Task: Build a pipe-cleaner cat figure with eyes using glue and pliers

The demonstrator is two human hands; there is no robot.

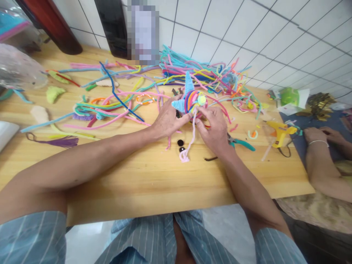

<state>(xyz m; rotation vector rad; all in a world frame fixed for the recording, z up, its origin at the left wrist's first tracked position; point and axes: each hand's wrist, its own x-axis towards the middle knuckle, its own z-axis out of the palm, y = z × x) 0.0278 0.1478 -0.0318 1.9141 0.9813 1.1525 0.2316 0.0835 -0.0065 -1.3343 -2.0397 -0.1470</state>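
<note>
A small figure of coiled pipe cleaners (191, 101) is held up above the table. It has a striped round body, blue pointed parts and a yellow knob at its right. My left hand (172, 116) is closed around its left and lower side. My right hand (213, 126) pinches at the figure's front right, where a pale pink pipe cleaner (193, 134) begins. That strand hangs down to a curled end on the table, beside two small black round pieces (180, 142). Teal-handled pliers (243, 143) lie partly behind my right wrist.
A large pile of coloured pipe cleaners (178, 66) lies along the tiled wall, with loose ones spread leftward. A purple tassel (64, 141) is at the left. A yellow glue gun (280, 132) sits at the right, near another person's hands (316, 136).
</note>
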